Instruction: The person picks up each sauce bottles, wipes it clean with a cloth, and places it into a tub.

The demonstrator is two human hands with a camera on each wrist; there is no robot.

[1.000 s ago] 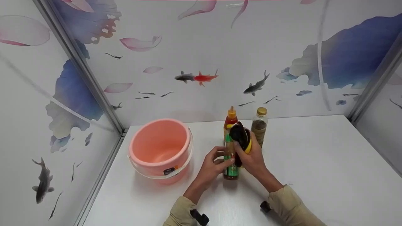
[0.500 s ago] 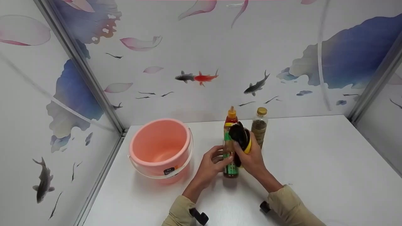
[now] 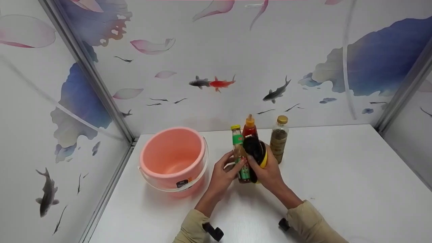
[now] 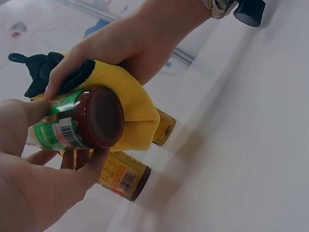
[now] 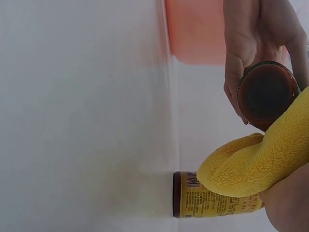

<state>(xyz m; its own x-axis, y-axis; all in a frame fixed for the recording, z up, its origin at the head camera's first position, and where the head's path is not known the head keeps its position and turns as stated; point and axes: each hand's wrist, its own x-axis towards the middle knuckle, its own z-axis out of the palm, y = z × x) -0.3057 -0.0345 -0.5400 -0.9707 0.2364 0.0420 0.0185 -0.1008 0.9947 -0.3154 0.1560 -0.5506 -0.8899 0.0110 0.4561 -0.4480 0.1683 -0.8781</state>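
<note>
My left hand (image 3: 221,173) grips a glass sauce bottle (image 3: 238,140) with green labels and a yellow cap. It leans slightly left, its base lifted off the table; the dark brown base (image 4: 104,118) faces the left wrist camera. My right hand (image 3: 270,170) holds a yellow cloth (image 4: 133,108) with black trim (image 3: 253,148) against the bottle's right side. The right thumb presses on the black part. In the right wrist view, the fluffy cloth (image 5: 256,159) touches or nearly touches the bottle's base (image 5: 268,94). Part of the bottle's middle is hidden by fingers and cloth.
Behind the hands stands a red squeeze bottle (image 3: 249,127) with an orange nozzle cap. A clear bottle (image 3: 278,143) with a gold cap and dark contents stands right of it. A pink bucket (image 3: 189,173) with a white handle is at left. Patterned panels (image 3: 219,44) enclose the white table (image 3: 337,175).
The green-labelled bottle has risen and shifted left, its cap tipping left and uncovering the squeeze bottle. Both hands moved slightly left, and the cloth stays against the bottle.
</note>
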